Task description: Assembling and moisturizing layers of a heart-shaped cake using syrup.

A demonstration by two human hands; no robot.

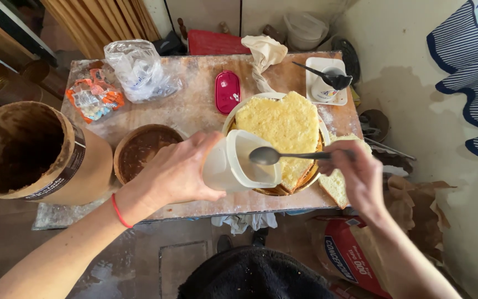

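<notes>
Desk (195, 105): floury wood, cake (278, 130) at centre.
L hand (175, 171): grip clamped on white tub (233, 163), touching cake's near-left edge.
R hand (358, 177): grip pinched on spoon (283, 156), bowl over tub mouth.

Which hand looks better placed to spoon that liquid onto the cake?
Probably the right hand: it holds the spoon with its bowl over the white container, beside the yellow cake. The left hand is busy gripping that container.

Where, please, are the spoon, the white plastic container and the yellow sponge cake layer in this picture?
spoon (265, 155), head view, on its metal bowl.
white plastic container (233, 166), head view, on its side wall near the rim.
yellow sponge cake layer (278, 124), head view, on the middle of its top surface.
</notes>
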